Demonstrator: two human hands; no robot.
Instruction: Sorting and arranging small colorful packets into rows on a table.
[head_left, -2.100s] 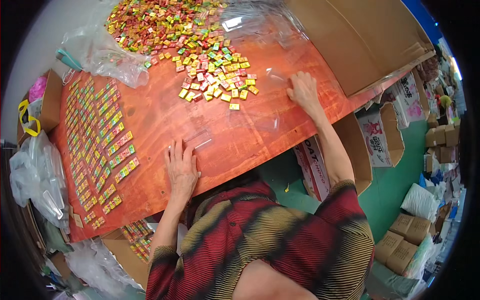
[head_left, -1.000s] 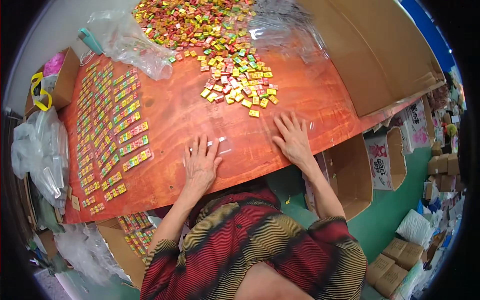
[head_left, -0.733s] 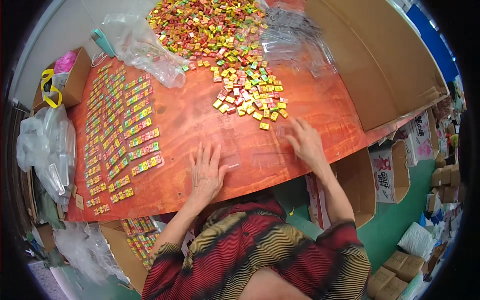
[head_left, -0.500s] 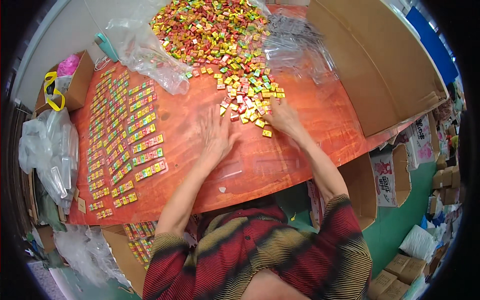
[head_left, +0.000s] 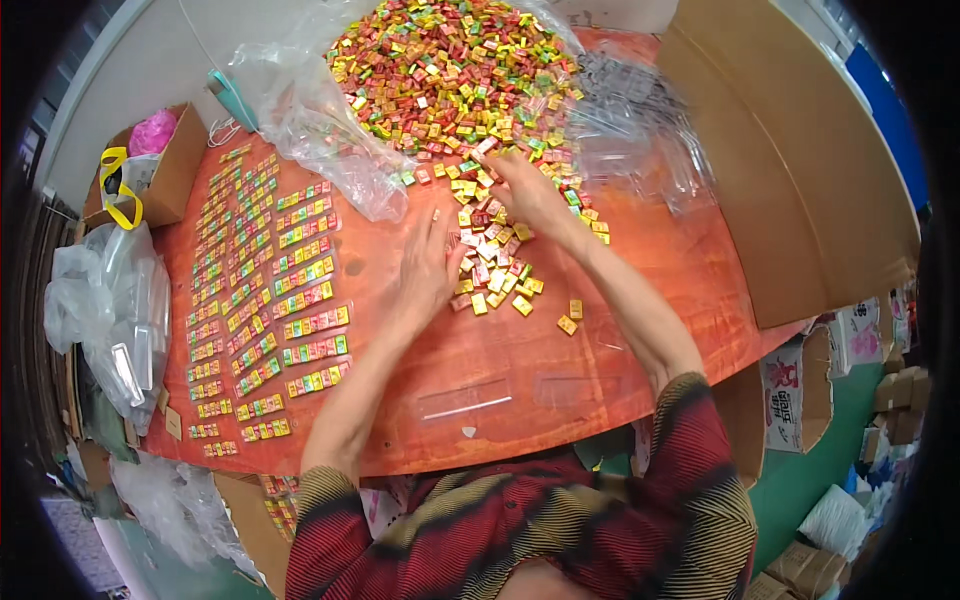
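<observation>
A big heap of small block-shaped wrapped candies (head_left: 455, 75), red, yellow and green, covers the far middle of the orange-red table (head_left: 400, 420). From it a loose cluster of candies (head_left: 495, 270) spreads toward me. My left hand (head_left: 430, 265) lies along the cluster's left side, fingers stretched out, holding nothing. At the near edge of the heap, my right hand (head_left: 525, 195) reaches over the candies with thumb and fingers apart; its palm side is hidden. Two clear plastic trays (head_left: 465, 400) lie on the table in front of me.
Rows of candies grouped in strips (head_left: 310, 265) fill the table's left side. A clear plastic bag (head_left: 320, 130) borders the heap on its left, clear plastic trays (head_left: 640, 130) on its right. A large cardboard box (head_left: 790, 170) stands at right, a smaller box (head_left: 180, 170) at far left.
My right hand has moved from the cluster's near right side up to the heap's edge. More candies lie spread out near me, beside my left hand. The whole view has shifted slightly.
</observation>
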